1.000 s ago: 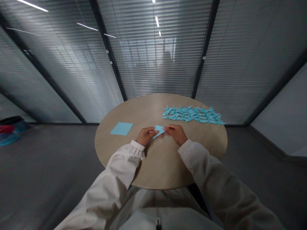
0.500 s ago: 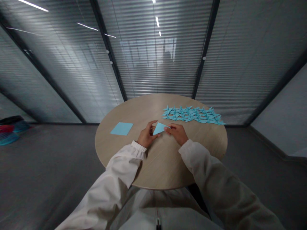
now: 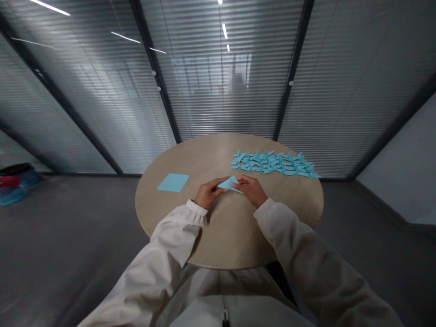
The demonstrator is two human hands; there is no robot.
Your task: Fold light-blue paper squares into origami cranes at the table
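A small folded piece of light blue paper (image 3: 227,182), roughly triangular, is held between my two hands just above the round table. My left hand (image 3: 207,193) pinches its left corner between thumb and fingers. On the other side, my right hand (image 3: 252,189) grips the right part, its fingertips covering some of the paper. To the left lies a flat square sheet of the same blue paper (image 3: 173,182). Several blue folded paper cranes (image 3: 272,162) stand in close rows beyond my right hand.
The round wooden table (image 3: 228,236) has its near edge close to my body. Behind it rises a glass partition with blinds (image 3: 221,113). At far left on the floor are dark, red and blue items (image 3: 15,184), blurred.
The paper between my hands has turned so its point faces away, with its lower edge tilted. My left fingers have closed from a wide curl onto its left corner.
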